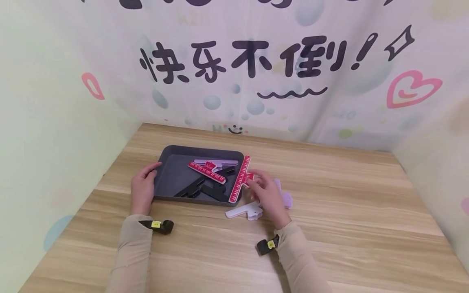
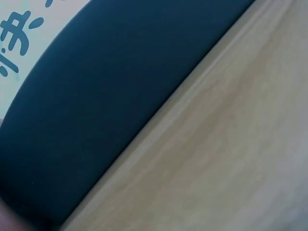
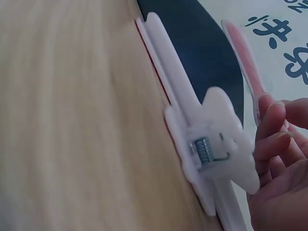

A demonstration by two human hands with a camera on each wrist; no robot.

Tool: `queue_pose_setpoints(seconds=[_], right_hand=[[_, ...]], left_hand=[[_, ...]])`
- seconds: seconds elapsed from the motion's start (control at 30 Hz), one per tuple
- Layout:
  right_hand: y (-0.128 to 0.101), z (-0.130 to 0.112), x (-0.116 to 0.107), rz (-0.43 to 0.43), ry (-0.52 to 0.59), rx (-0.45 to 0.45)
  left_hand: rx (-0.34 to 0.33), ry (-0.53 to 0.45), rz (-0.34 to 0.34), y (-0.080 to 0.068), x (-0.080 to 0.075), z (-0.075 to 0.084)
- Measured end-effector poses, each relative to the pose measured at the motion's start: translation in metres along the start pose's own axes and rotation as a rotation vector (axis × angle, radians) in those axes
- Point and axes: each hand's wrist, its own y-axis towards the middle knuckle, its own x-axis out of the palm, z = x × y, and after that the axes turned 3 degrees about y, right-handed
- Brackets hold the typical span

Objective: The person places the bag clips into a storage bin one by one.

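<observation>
My left hand (image 1: 143, 188) holds the left side of a dark grey tray (image 1: 161, 179); the tray's outer wall (image 2: 110, 82) fills much of the left wrist view. My right hand (image 1: 269, 197) pinches a red clip (image 1: 239, 179) with a piano-key pattern by its handle, over the tray's right rim. Seen from the right wrist, thumb and fingertips (image 3: 274, 125) meet at this clip. Below that hand a white clip (image 1: 243, 211) lies on the table, its coil spring (image 3: 204, 150) showing. A lilac clip (image 1: 287, 200) is partly hidden behind the hand.
Inside the tray lie another red clip (image 1: 207, 173), a lilac clip (image 1: 216, 162) and black clips (image 1: 190, 188), overlapping on its right side. The wooden table (image 1: 351, 211) ends at a printed cloth wall (image 1: 234, 110). A wrist camera (image 1: 166, 227) sits on each wrist.
</observation>
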Motion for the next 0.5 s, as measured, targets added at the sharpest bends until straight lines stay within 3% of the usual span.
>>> queue_pose_setpoints(seconds=[0.3, 0.5], right_hand=[[-0.005, -0.002, 0.018, -0.028, 0.033, -0.061], [-0.007, -0.008, 0.030, -0.008, -0.032, -0.061]], left_hand=[[-0.016, -0.003, -0.002, -0.001, -0.001, 0.001], [-0.021, -0.007, -0.002, -0.002, 0.000, 0.002]])
